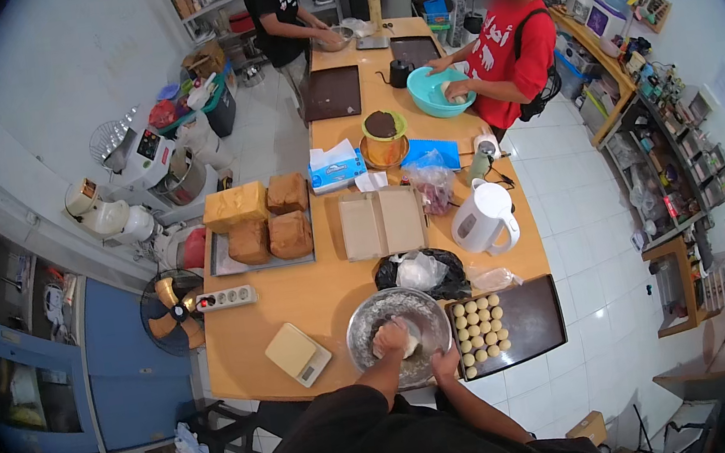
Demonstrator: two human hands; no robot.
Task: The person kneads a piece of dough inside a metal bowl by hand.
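A wide steel mixing bowl point(359, 328), its inner wall smeared with flour, stands at the near edge of the wooden table. Down inside it my left hand point(390, 338) is closed and pressed into a pale lump of dough point(411, 345). The fingers are partly hidden by the hand itself. My right hand point(446, 365) grips the bowl's right rim, thumb over the edge. Just right of it lies a dark baking tray point(533, 323) with rows of small round yellowish dough balls point(481, 330). Left of the bowl sits a kitchen scale point(298, 354).
Behind the bowl are a black plastic bag point(452, 281), a white electric kettle point(483, 217) and an open cardboard box point(382, 222). Bread loaves point(289, 234) fill a tray at left, near a power strip point(227, 298). Across the table, a person in red works at a turquoise basin point(432, 96); another uses a bowl.
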